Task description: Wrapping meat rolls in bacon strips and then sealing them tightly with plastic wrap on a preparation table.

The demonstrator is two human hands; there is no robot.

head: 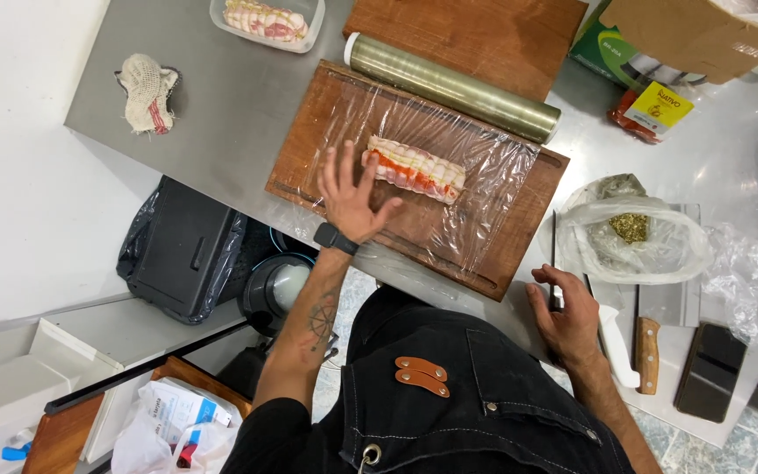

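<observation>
Fingers spread, left hand (350, 195) flat on cling film (475, 167) beside meat roll (414, 168); right hand (565, 318) w/ fingers loosely apart, maybe touching knife (555, 263).

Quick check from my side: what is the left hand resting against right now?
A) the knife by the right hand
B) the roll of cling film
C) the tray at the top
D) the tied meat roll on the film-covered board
D: the left hand lies flat on the cling film, fingertips against the end of the tied meat roll on the wooden board.

Steel counter (230, 132), wooden boards (519, 206), meat tub (309, 31), mesh netting (146, 92)
</observation>
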